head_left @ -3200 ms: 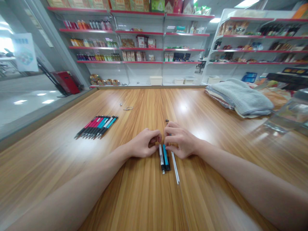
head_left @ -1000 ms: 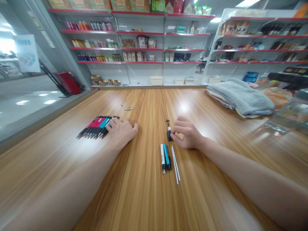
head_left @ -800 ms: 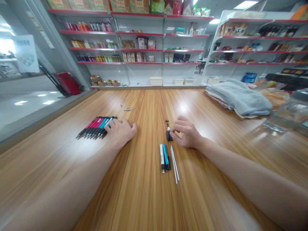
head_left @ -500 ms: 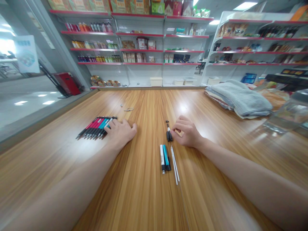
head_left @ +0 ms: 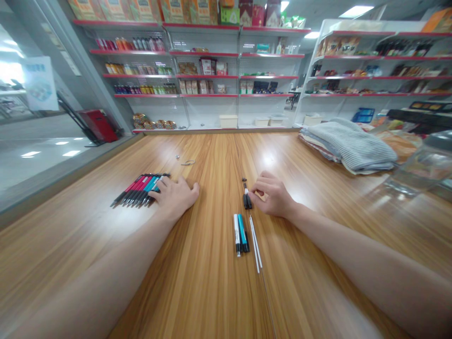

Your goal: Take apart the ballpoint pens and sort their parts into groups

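Observation:
My left hand [head_left: 175, 197] lies palm down over the right end of a row of several pink and teal retractable pens [head_left: 136, 190], its fingers on the pens. My right hand [head_left: 273, 194] is curled with its fingertips at a small black pen part [head_left: 247, 201], which stands out against the wooden table [head_left: 212, 282]. Whether those fingers pinch anything is hard to tell. Nearer me lie a white-barrelled pen [head_left: 237, 235] and a teal one [head_left: 243, 233], side by side. Two thin white tubes [head_left: 255, 245] lie just to their right.
A small metal ring [head_left: 177, 157] and a wire loop [head_left: 188, 162] lie farther up the table. A folded grey striped cloth [head_left: 349, 146] and a clear plastic box [head_left: 423, 169] sit at the right. Red-edged shelves of goods [head_left: 197, 70] stand beyond the table.
Both hands have parted from the centre pens. My left hand has moved left onto the pen row, and my right hand has moved forward to the black pen part. The last half second shows little change.

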`<state>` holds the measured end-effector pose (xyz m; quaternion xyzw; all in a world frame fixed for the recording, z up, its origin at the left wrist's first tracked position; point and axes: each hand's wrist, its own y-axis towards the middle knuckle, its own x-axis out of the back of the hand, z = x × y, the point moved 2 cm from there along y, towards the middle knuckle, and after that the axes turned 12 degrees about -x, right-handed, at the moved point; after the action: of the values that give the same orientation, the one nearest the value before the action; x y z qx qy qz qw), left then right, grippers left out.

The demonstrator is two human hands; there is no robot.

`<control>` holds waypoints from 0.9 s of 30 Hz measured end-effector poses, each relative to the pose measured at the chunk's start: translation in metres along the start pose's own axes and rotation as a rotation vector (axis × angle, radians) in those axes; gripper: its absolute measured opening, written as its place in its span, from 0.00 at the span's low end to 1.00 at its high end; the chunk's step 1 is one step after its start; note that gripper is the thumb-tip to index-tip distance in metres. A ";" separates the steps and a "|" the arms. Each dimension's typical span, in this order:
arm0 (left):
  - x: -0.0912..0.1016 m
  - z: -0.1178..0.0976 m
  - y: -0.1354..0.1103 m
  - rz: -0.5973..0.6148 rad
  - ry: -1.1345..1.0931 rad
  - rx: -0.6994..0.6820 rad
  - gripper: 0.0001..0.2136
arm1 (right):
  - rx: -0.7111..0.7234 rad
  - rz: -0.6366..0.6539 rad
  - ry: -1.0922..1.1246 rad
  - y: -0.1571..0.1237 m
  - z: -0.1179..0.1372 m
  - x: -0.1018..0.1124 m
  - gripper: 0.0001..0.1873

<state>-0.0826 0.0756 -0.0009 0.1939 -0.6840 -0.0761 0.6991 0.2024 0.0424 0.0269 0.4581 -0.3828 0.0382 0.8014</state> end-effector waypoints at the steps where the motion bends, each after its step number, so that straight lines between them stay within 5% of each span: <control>1: 0.000 -0.001 0.000 -0.006 0.001 -0.008 0.29 | 0.000 -0.002 0.000 0.000 0.000 0.000 0.06; 10: 0.003 -0.003 0.000 -0.026 0.018 -0.093 0.23 | -0.005 0.008 0.002 -0.001 -0.002 -0.002 0.06; 13: 0.003 -0.004 0.001 -0.008 -0.026 -0.199 0.18 | -0.010 0.010 0.002 -0.002 -0.002 -0.003 0.05; 19: 0.005 -0.014 0.001 0.010 -0.113 -0.446 0.23 | -0.006 -0.005 0.015 -0.001 -0.002 -0.004 0.05; 23: 0.007 -0.023 -0.002 0.065 -0.122 -0.557 0.15 | -0.028 -0.030 0.018 -0.001 -0.001 -0.003 0.05; 27: 0.018 -0.032 -0.008 -0.097 -0.165 -0.655 0.13 | -0.047 -0.040 0.002 0.000 0.000 -0.002 0.03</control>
<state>-0.0486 0.0665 0.0133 -0.0154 -0.6675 -0.3405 0.6620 0.2012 0.0432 0.0254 0.4464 -0.3735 0.0137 0.8130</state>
